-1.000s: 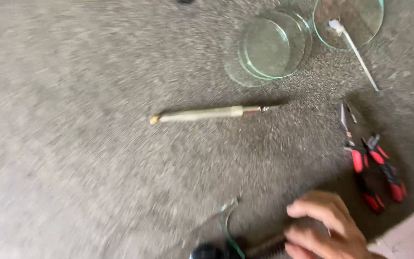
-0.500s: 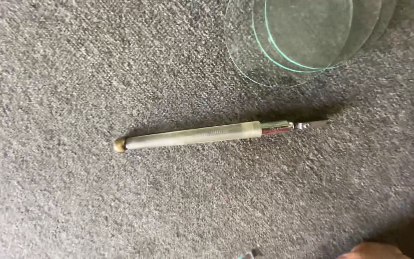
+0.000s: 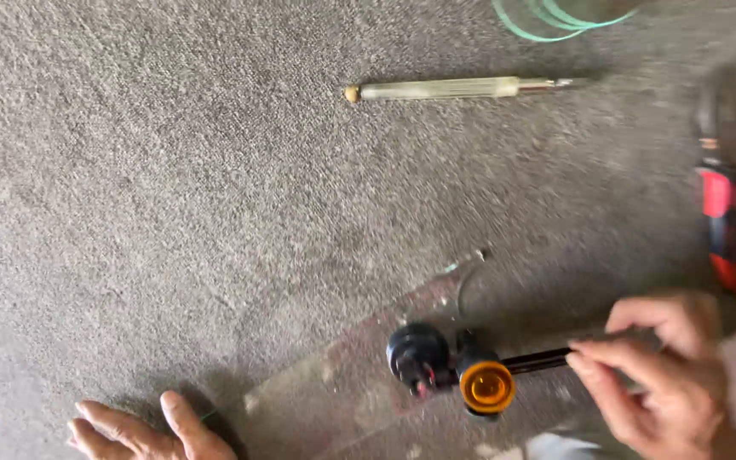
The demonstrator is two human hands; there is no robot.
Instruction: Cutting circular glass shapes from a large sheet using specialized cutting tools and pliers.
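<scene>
My right hand (image 3: 664, 373) pinches the thin black bar of a circle cutting tool (image 3: 457, 371), whose black suction base and orange knob rest on a clear glass sheet (image 3: 359, 388) lying on the grey carpet. At the bottom left, my left hand (image 3: 148, 430) lies flat with its fingers spread, by the sheet's corner. A pen-shaped glass cutter (image 3: 457, 88) with a pale handle and brass end lies on the carpet further up.
Red-and-black pliers (image 3: 730, 221) lie blurred at the right edge. Round glass discs with green edges (image 3: 555, 15) show at the top. Grey carpet (image 3: 146, 196) covers the whole surface.
The view has swung down: the pen-shaped cutter has shifted toward the top, the discs have nearly left the frame, and both hands, the glass sheet and the circle cutting tool have come into view.
</scene>
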